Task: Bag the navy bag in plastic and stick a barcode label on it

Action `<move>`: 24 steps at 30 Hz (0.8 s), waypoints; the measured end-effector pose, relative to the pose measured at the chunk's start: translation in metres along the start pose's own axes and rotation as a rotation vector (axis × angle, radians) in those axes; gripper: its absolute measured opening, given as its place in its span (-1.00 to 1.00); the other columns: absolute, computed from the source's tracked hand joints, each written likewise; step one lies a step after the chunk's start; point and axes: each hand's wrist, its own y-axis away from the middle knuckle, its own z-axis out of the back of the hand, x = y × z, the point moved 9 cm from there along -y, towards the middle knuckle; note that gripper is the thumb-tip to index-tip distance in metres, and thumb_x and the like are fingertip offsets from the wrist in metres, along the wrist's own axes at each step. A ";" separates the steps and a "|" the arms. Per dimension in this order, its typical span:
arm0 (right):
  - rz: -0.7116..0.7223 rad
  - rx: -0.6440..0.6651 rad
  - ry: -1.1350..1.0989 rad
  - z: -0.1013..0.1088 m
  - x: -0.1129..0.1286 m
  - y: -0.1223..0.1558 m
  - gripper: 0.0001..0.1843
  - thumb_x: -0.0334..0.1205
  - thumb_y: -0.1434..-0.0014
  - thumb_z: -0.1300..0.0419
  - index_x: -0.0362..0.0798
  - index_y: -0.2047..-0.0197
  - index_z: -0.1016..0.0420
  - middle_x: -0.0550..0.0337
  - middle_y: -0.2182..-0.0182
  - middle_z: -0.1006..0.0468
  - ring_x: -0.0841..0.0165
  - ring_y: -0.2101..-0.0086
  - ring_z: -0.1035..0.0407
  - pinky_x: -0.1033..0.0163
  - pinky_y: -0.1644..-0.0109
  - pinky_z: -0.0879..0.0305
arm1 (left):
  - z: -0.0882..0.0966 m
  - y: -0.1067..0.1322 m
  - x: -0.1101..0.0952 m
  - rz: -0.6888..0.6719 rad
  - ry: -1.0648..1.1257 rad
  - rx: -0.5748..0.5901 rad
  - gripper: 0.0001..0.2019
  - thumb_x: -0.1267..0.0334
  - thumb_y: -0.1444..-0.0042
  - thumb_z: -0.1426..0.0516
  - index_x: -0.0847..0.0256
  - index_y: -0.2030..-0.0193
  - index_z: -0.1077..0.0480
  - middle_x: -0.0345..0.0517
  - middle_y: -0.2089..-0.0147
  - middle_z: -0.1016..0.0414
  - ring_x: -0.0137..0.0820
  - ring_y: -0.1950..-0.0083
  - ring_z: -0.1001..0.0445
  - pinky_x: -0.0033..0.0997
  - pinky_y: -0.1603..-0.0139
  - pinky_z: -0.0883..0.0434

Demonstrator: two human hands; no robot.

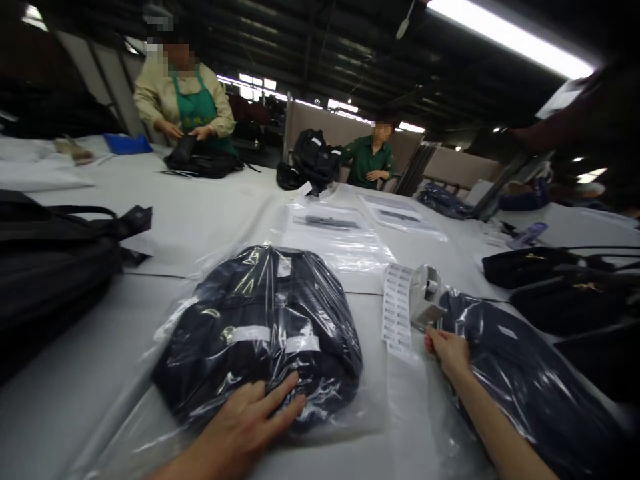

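A dark backpack (280, 307) lies in a clear plastic bag in front of me, with white labels showing through. My left hand (250, 417) rests on its lower part, fingers spread over the plastic. To the right, my right hand (450, 353) has thumb and forefinger pinched together at the near edge of a light grey tape dispenser (425, 300). What is between those fingertips is too small to make out. Beside the dispenser lies a sheet of printed barcode stickers (397, 307). A second bagged dark item (520, 360) lies just right of my right hand.
Black bags stand at the left (50, 267) and right edges. Flat clear plastic bags (330, 247) lie farther up the white table (190, 207). Across it, a person in a green apron (193, 110) handles a black bag; another person in green (370, 160) is near upright backpacks (317, 157).
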 end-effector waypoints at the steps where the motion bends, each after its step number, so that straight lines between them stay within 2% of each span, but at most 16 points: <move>1: 0.039 0.042 0.035 -0.003 0.014 0.007 -0.68 -0.02 0.01 -0.20 -0.15 0.52 -0.47 0.22 0.72 -0.39 0.37 0.65 -0.26 0.26 0.51 -0.22 | 0.001 0.000 0.000 0.006 0.020 0.018 -0.26 0.59 0.06 0.02 -0.01 -0.28 -0.05 -0.14 -0.35 0.01 -0.34 0.20 -0.30 -0.32 0.20 -0.29; 2: 0.114 0.107 0.077 -0.009 0.034 0.018 -0.68 -0.02 0.03 -0.21 -0.14 0.51 -0.49 0.22 0.70 -0.40 0.37 0.63 -0.27 0.27 0.50 -0.21 | 0.001 -0.001 0.000 0.011 0.031 0.032 -0.29 0.57 0.04 0.01 0.00 -0.28 -0.05 -0.12 -0.35 0.01 -0.33 0.20 -0.29 -0.32 0.20 -0.29; 4: 0.370 0.339 0.195 -0.033 0.090 0.057 -0.70 -0.02 -0.02 -0.18 -0.12 0.43 -0.53 0.21 0.64 -0.44 0.38 0.56 -0.30 0.30 0.46 -0.21 | 0.002 -0.001 -0.001 0.012 0.039 0.052 -0.32 0.53 0.00 0.00 0.02 -0.28 -0.04 -0.09 -0.35 0.00 -0.32 0.21 -0.27 -0.30 0.21 -0.28; 6: 0.722 0.739 0.316 -0.071 0.146 0.126 -0.70 -0.06 -0.15 -0.08 -0.09 0.35 -0.54 0.18 0.51 -0.50 0.39 0.45 -0.35 0.32 0.34 -0.24 | 0.003 0.000 -0.002 0.011 0.041 0.060 -0.34 0.49 -0.02 -0.01 0.03 -0.29 -0.02 -0.07 -0.35 -0.01 -0.32 0.21 -0.26 -0.29 0.21 -0.26; 7: 0.859 0.944 0.345 -0.086 0.165 0.164 -0.71 -0.11 -0.19 -0.05 -0.07 0.32 -0.54 0.18 0.45 -0.52 0.40 0.41 -0.36 0.33 0.28 -0.25 | 0.003 0.000 -0.002 0.015 0.040 0.059 -0.34 0.48 -0.02 -0.02 0.02 -0.29 -0.02 -0.08 -0.35 0.00 -0.31 0.20 -0.26 -0.29 0.21 -0.26; 9: 1.047 1.271 0.423 -0.108 0.188 0.225 -0.73 -0.19 -0.22 -0.03 -0.03 0.30 -0.55 0.20 0.42 -0.52 0.43 0.40 -0.36 0.35 0.27 -0.24 | 0.004 0.000 -0.002 0.025 0.037 0.058 -0.34 0.47 -0.02 -0.02 0.00 -0.29 -0.01 -0.08 -0.35 0.02 -0.29 0.19 -0.25 -0.27 0.20 -0.25; 11: 1.175 1.456 0.539 -0.126 0.192 0.261 -0.75 -0.29 -0.20 -0.04 0.00 0.31 -0.56 0.22 0.44 -0.50 0.45 0.43 -0.34 0.38 0.31 -0.22 | 0.005 0.000 -0.002 0.025 0.038 0.058 -0.34 0.46 -0.03 -0.02 0.00 -0.29 0.00 -0.07 -0.35 0.02 -0.28 0.20 -0.26 -0.26 0.21 -0.25; 13: 1.284 1.499 0.690 -0.143 0.187 0.274 -0.77 -0.39 -0.14 -0.09 0.00 0.34 -0.58 0.24 0.45 -0.51 0.46 0.46 -0.32 0.39 0.37 -0.17 | 0.005 0.000 -0.003 0.015 0.050 0.064 -0.34 0.45 -0.03 -0.02 0.01 -0.29 0.00 -0.05 -0.35 0.01 -0.28 0.21 -0.26 -0.26 0.24 -0.25; 17: 1.464 1.425 0.989 -0.175 0.169 0.275 -0.78 -0.49 -0.03 -0.18 -0.01 0.35 -0.58 0.20 0.42 -0.56 0.45 0.48 -0.33 0.36 0.45 -0.05 | 0.004 0.000 -0.002 0.018 0.067 0.071 -0.30 0.47 0.02 -0.03 0.02 -0.29 0.02 -0.02 -0.35 0.03 -0.28 0.23 -0.26 -0.26 0.26 -0.25; 21: 1.536 1.323 1.188 -0.198 0.156 0.273 -0.85 -0.42 -0.05 -0.17 -0.07 0.42 -0.57 0.12 0.46 -0.58 0.43 0.53 -0.34 0.33 0.49 -0.01 | 0.004 0.001 -0.001 0.028 0.092 0.057 -0.30 0.47 0.03 -0.04 0.02 -0.29 0.02 0.00 -0.36 0.06 -0.30 0.23 -0.25 -0.27 0.26 -0.25; 24: 1.565 1.294 1.233 -0.208 0.147 0.277 -0.86 -0.42 -0.04 -0.17 -0.11 0.47 -0.55 0.09 0.51 -0.57 0.40 0.54 -0.35 0.33 0.51 -0.02 | 0.003 0.000 -0.002 0.017 0.108 0.043 -0.34 0.46 -0.02 -0.01 0.04 -0.28 0.01 0.02 -0.36 0.05 -0.30 0.24 -0.25 -0.27 0.28 -0.25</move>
